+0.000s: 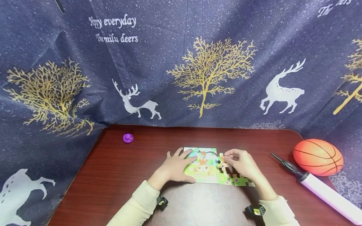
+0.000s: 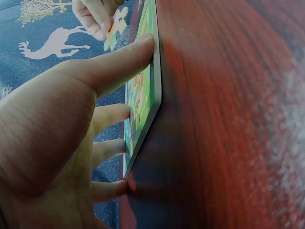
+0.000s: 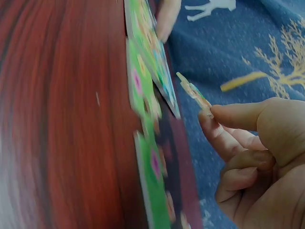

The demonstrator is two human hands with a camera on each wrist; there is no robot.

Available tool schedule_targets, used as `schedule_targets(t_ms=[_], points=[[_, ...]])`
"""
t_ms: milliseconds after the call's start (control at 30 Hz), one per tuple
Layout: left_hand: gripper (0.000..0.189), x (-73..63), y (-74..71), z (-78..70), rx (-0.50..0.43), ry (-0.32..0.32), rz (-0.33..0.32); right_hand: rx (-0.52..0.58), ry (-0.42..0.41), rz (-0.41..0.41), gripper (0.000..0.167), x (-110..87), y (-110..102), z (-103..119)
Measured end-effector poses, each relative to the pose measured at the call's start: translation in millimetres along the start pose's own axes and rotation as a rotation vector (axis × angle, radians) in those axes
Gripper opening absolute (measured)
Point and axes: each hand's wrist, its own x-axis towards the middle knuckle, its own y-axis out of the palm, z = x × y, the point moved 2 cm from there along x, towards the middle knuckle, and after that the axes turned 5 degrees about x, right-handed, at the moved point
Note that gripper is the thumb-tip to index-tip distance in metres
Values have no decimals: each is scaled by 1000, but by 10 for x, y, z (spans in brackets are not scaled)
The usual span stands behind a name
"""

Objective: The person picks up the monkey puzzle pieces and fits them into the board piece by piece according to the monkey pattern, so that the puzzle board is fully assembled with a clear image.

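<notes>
While the board (image 1: pixel 205 175), printed with a monkey, is laid flat on the desk (image 1: pixel 113 175), its left side is covered by the left hand (image 1: pixel 176 166). That hand's fingers are spread, and the board's near edge is touched by the thumb. By the right hand (image 1: pixel 244 164), a puzzle piece (image 3: pixel 194 93) is pinched between thumb and forefinger, the other fingers being curled toward the palm. The piece is held up off the desk, near the board's far right corner. Just beside the board's right edge, a partial puzzle (image 1: pixel 239 181) is set; its near row is made up of green pieces with flowers, and dark gaps are seen behind it. At the far left of the desk, a purple toy (image 1: pixel 128 138) is placed. At the right, a white pump (image 1: pixel 316 187) is laid near a basketball (image 1: pixel 318 157). Behind, a blue cloth (image 1: pixel 158 62) printed with deer and trees is hung.
</notes>
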Motion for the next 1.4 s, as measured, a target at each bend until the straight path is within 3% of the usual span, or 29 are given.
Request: schedule_targets(t_ms=[233, 500, 900, 1133, 1400], points=[[94, -10, -8, -12, -12, 1, 5, 81, 29, 79, 10, 73, 331, 139], [95, -27, -26, -22, -26, 13, -1, 71, 36, 92, 9, 150, 613, 231], [95, -41, -35, -18, -4, 28, -10, 22, 92, 31, 9, 207, 672, 287], [96, -40, -19, -8, 2, 30, -19, -18, 83, 22, 10, 226, 687, 324], [95, -31, 18, 19, 1, 32, -23, 19, 103, 19, 8, 256, 721, 329]])
